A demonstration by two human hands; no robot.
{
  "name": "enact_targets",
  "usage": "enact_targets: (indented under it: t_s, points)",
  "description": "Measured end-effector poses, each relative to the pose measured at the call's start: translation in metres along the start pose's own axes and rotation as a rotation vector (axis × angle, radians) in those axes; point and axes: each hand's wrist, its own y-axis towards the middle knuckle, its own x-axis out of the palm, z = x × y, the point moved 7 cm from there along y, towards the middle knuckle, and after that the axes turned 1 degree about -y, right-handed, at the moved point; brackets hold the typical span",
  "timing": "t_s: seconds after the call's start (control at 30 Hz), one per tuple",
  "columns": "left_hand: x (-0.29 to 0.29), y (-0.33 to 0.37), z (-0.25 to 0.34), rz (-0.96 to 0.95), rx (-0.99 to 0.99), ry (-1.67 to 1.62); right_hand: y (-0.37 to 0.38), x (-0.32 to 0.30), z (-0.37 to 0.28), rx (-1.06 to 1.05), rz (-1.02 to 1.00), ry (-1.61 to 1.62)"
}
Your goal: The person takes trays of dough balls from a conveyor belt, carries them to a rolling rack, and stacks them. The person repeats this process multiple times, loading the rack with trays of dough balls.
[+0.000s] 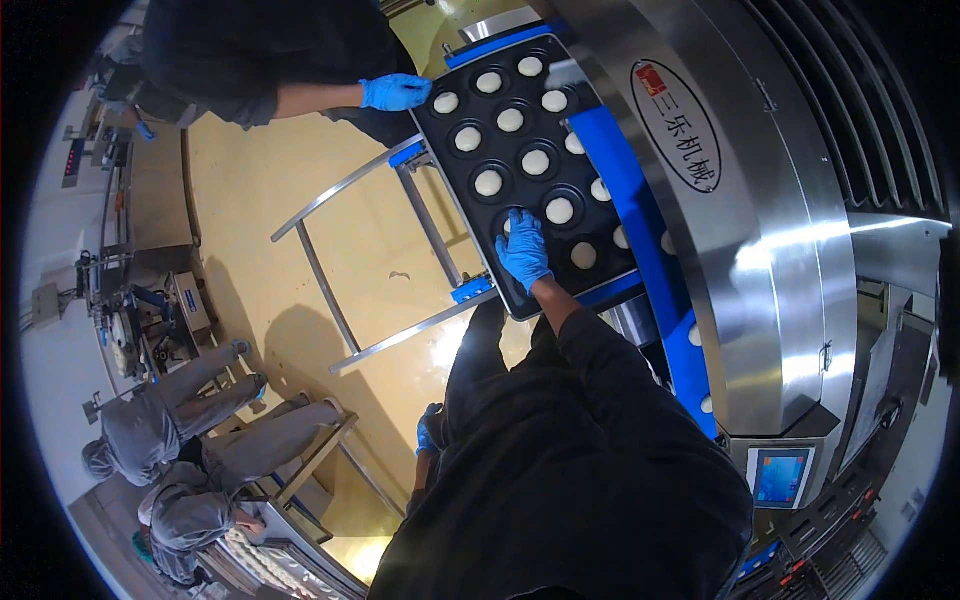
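A dark baking tray (462, 214) with round cups lies in front of me, with a pale dough ball in most of the cups that show. My right hand (525, 252), in a blue glove, reaches over the near left part of the tray. Its thumb and fingers close around a dough ball (507, 227), which the hand partly covers. Another dough ball (560, 210) sits in the cup to the right. Low at my left side hangs my left hand (430, 432), also gloved in blue, away from the tray; its fingers are partly hidden and hard to read.
A co-worker's gloved hand (396, 92) touches the tray's far left corner. Along the tray's right side runs a blue conveyor belt (640, 215) carrying dough balls beside a large steel machine (770, 250). A metal frame (330, 290) juts out left. Other people (150, 430) work at the lower left.
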Motion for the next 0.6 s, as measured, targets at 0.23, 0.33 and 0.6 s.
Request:
enact_targets:
  t_s: [0.23, 0.33, 0.6]
  points:
    - [0.015, -0.013, -0.032, 0.015, -0.42, -0.95, -0.012, -0.006, -0.045, -0.268, -0.142, 0.05]
    - [0.006, -0.017, 0.002, 0.036, -0.257, -0.522, -0.023, -0.014, -0.058, -0.384, -0.16, -0.075]
    - [0.007, -0.031, 0.058, 0.002, -0.338, -0.516, -0.049, 0.014, -0.071, -0.459, -0.216, -0.042]
